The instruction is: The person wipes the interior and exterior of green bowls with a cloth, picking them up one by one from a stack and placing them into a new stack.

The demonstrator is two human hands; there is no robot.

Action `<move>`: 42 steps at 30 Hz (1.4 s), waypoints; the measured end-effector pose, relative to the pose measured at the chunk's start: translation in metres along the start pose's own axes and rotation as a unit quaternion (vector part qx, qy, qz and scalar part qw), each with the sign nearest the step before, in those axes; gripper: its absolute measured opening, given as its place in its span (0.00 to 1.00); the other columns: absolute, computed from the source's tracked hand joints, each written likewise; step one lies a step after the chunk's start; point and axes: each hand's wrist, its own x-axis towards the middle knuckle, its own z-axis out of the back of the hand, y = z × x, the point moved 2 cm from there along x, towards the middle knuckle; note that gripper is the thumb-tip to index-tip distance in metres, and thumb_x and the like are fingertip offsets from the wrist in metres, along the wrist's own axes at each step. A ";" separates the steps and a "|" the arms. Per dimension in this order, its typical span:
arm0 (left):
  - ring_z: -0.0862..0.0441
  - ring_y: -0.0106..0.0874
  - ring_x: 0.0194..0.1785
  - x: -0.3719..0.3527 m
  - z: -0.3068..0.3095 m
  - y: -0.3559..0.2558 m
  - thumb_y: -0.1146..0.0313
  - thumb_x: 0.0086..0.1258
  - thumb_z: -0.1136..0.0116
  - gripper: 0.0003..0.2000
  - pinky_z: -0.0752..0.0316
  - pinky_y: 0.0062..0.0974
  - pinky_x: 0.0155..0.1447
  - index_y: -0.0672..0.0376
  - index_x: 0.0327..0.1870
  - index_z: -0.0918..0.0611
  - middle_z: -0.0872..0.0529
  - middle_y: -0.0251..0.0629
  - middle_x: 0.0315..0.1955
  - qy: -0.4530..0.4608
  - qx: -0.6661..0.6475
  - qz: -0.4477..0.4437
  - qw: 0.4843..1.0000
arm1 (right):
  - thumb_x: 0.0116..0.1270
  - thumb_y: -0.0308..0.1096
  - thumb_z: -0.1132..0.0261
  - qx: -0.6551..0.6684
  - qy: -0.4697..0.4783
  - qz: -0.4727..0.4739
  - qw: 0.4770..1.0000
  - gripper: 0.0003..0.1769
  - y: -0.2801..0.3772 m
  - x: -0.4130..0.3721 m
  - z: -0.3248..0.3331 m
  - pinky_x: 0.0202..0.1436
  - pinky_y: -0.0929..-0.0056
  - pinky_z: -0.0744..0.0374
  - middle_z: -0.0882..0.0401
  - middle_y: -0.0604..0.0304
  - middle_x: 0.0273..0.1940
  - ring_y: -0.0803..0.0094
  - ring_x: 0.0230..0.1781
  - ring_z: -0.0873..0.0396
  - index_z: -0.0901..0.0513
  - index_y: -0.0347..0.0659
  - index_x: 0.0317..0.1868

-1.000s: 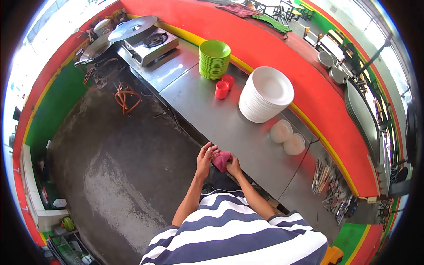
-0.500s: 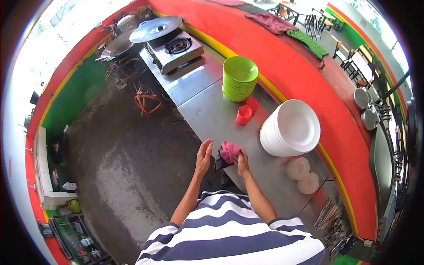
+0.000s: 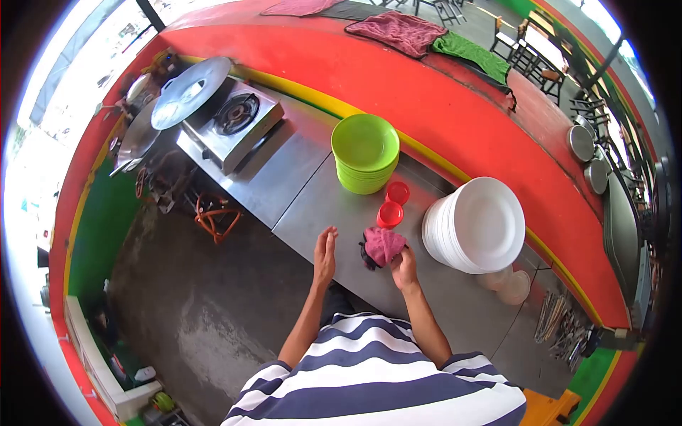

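Note:
A crumpled pink cloth with a dark edge (image 3: 384, 246) hangs from the fingers of my right hand (image 3: 405, 268), over the steel counter (image 3: 305, 220). To its left, apart from the cloth, my left hand (image 3: 325, 254) is raised with its fingers extended and nothing in it. Just beyond the cloth stand two red cups, the nearer one (image 3: 389, 214) and the farther one (image 3: 398, 192). Behind them is a stack of green bowls (image 3: 365, 149). A tall stack of white plates (image 3: 483, 224) stands to the right of the cloth.
A gas stove (image 3: 234, 121) and a large wok lid (image 3: 190, 92) are at the far left. Clear round containers (image 3: 513, 287) sit beside the white plates, with utensils (image 3: 561, 326) farther right. A red wall (image 3: 305, 64) with cloths on its ledge runs behind the counter.
The view has turned and shifted over the counter. My right hand has carried the cloth nearer the red cups. My left hand is still empty with its fingers stretched.

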 end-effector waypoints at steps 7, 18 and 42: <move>0.24 0.34 0.68 0.138 0.001 -0.053 0.57 0.84 0.49 0.24 0.30 0.31 0.70 0.64 0.71 0.30 0.23 0.46 0.66 0.027 -0.058 -0.068 0.996 | 0.80 0.43 0.48 0.082 -0.003 0.104 0.991 0.27 0.029 0.052 -0.077 0.73 0.64 0.30 0.25 0.59 0.70 0.68 0.69 0.26 0.29 0.39 0.72; 0.36 0.50 0.77 0.241 -0.066 -0.076 0.64 0.69 0.35 0.37 0.41 0.42 0.78 0.64 0.77 0.37 0.32 0.58 0.72 0.044 -0.005 -0.116 0.992 | 0.80 0.41 0.49 0.107 0.010 0.132 0.985 0.30 0.022 0.055 -0.109 0.77 0.61 0.32 0.31 0.55 0.75 0.64 0.75 0.32 0.35 0.35 0.76; 0.26 0.40 0.71 0.187 -0.028 -0.193 0.61 0.87 0.60 0.22 0.34 0.32 0.73 0.63 0.73 0.30 0.23 0.50 0.67 0.010 -0.028 -0.222 0.975 | 0.78 0.39 0.44 0.011 0.062 0.288 0.956 0.27 0.114 0.009 -0.176 0.80 0.56 0.37 0.31 0.52 0.73 0.60 0.75 0.33 0.32 0.36 0.73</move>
